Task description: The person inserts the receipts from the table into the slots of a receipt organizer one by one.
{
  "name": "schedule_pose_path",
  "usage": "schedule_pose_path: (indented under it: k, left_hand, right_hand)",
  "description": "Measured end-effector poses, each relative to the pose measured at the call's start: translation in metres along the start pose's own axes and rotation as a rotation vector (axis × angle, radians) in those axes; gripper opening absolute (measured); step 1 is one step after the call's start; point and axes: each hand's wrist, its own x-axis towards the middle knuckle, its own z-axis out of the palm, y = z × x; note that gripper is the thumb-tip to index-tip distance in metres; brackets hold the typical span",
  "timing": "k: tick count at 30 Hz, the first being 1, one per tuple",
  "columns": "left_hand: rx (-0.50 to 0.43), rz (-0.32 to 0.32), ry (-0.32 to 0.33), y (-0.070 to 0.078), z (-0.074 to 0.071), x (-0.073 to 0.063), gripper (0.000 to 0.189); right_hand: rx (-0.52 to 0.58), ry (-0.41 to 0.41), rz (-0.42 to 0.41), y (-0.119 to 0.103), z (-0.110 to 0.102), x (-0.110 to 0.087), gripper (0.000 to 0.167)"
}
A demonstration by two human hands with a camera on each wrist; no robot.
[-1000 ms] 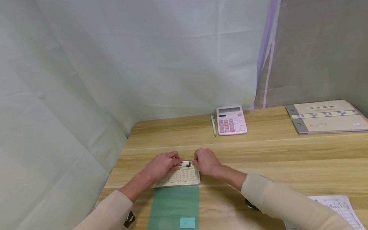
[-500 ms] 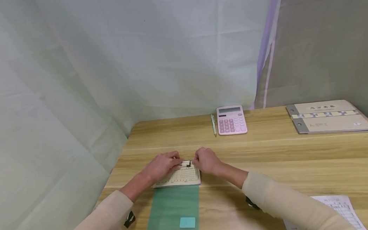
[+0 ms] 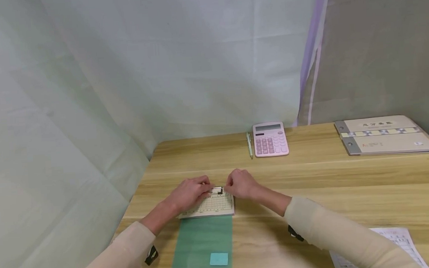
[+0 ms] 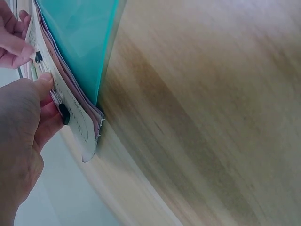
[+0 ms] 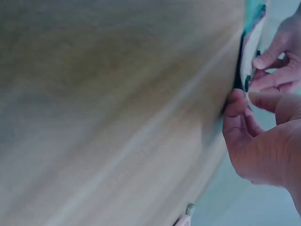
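Clip (image 3: 216, 190) sitting at far edge of paper stack (image 3: 209, 206), directly between both hands. Left hand (image 3: 189, 193) pinching clip's left end, right hand (image 3: 241, 184) pinching right end; equally near. Stack lying on green folder (image 3: 202, 243), folder's long axis running toward person, on surface (image 3: 350, 183). Count: one clip, one stack, one folder, two hands.

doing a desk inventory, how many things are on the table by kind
pink calculator: 1
pale green pen: 1
grey ring binders: 2
green plastic clipboard with printed forms: 1
loose printed sheet: 1
total: 6
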Motion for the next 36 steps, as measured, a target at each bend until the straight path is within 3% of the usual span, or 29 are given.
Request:
schedule_pose_path:
  k: [12,23,31,36]
  left_hand:
    - [0.023,-0.005,-0.007,0.0,0.002,0.001,0.031]
    - [0.009,-0.017,-0.018,-0.004,0.003,0.0,0.031]
    - [0.009,-0.03,-0.007,-0.007,0.006,-0.004,0.033]
    - [-0.013,-0.05,-0.02,-0.007,0.006,-0.007,0.036]
  right_hand:
    - [0.068,0.092,0.009,0.002,0.007,-0.004,0.019]
    - [0.058,0.063,0.018,0.002,0.006,-0.003,0.016]
    - [-0.017,0.041,-0.024,0.018,-0.025,-0.012,0.016]
    - [-0.03,0.016,-0.123,0.036,-0.059,-0.033,0.004]
